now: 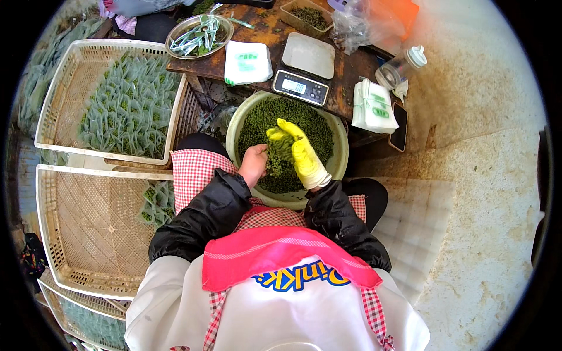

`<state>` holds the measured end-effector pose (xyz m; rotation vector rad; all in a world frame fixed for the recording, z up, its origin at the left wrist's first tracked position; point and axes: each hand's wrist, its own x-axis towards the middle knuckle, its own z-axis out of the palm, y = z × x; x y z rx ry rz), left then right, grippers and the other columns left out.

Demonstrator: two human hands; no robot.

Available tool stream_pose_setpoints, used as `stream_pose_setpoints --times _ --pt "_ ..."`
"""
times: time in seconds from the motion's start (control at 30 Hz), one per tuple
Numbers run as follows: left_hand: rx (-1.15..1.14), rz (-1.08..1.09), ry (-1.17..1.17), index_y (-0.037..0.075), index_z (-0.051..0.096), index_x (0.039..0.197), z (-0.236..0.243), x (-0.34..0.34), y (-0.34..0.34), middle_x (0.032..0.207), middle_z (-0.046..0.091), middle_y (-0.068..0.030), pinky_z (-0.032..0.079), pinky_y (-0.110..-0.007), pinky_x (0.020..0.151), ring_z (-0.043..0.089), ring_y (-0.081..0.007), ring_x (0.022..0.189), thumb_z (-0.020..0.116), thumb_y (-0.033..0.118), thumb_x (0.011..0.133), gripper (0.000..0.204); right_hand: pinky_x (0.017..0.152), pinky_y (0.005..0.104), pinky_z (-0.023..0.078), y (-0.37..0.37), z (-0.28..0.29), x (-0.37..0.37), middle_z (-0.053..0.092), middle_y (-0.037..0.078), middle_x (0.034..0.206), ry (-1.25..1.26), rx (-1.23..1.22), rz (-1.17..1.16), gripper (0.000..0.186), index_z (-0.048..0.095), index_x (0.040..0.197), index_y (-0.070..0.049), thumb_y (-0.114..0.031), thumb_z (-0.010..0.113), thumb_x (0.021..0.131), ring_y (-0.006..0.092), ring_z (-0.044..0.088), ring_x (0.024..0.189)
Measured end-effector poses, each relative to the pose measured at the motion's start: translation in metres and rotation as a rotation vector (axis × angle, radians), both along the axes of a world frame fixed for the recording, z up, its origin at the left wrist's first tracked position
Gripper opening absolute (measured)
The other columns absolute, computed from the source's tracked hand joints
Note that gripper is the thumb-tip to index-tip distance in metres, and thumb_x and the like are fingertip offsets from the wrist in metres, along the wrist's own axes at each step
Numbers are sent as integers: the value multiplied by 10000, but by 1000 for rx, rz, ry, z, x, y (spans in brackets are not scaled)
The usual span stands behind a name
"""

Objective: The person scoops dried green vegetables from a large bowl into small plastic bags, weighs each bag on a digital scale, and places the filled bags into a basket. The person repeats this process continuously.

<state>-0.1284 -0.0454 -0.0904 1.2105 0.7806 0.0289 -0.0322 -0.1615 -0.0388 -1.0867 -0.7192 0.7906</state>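
A pale round tub (235, 131) between my knees is filled with small round green berries, like green peppercorns (313, 126). Over its middle, my right hand (303, 155), in a yellow glove with a white cuff, is cupped around a clump of these peppercorns. My bare left hand (253, 164) is closed at the left of the clump, its fingertips against it; exactly what they pinch is hidden. Just beyond the tub stands a digital scale (308, 55) with a bare pan. White packaging bags lie in one stack (248, 62) left of the scale and another stack (374, 106) to its right.
Left, a plastic crate (64, 96) holds many filled clear packets (132, 108); a nearer crate (93, 231) has several packets. The wooden table (219, 70) bears a metal bowl of slim packets (200, 38), a plastic jar (401, 67) and a phone (398, 128). Another person (143, 17) sits far left.
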Motion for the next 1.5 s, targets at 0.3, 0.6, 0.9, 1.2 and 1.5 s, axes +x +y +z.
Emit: stream_pose_setpoints --times 0.3,0.6,0.9,1.2,1.5 --pt "-100 5 -106 -16 551 1193 -8 -3 1 698 537 -1 405 -264 419 448 -83 468 383 2 918 323 1097 315 305 -14 -29 -7 399 135 1456 -429 -428 -205 743 347 1464 -73 1 687 809 217 390 1324" --pt "829 -165 -251 -4 662 1059 -4 -8 -23 978 663 -201 500 -363 844 641 -342 893 557 -21 829 253 942 259 434 -20 -64 -16 649 92 1159 -506 -693 -232 621 568 1276 -37 218 461 720 183 598 1044" --pt "120 -36 24 -19 655 1055 -17 -1 -11 864 660 -200 508 -391 721 644 -353 779 565 50 864 222 1070 293 337 -26 -49 -26 536 140 1333 -308 -538 -157 606 476 1367 -40 -63 687 800 231 478 1253" --pt "910 -114 -249 48 673 1024 -32 -2 -33 915 630 -201 491 -446 736 613 -400 849 559 91 881 188 986 312 431 -19 -59 -18 597 167 1238 -468 -834 -348 572 523 1325 -80 6 652 775 273 574 1146" --pt "823 -99 -232 -11 671 1040 -44 -1 -19 954 661 -190 497 -374 797 633 -320 891 566 70 889 201 1021 330 418 -26 -20 -33 523 143 1307 -693 -708 -340 744 501 1344 -94 49 718 647 325 519 1191"
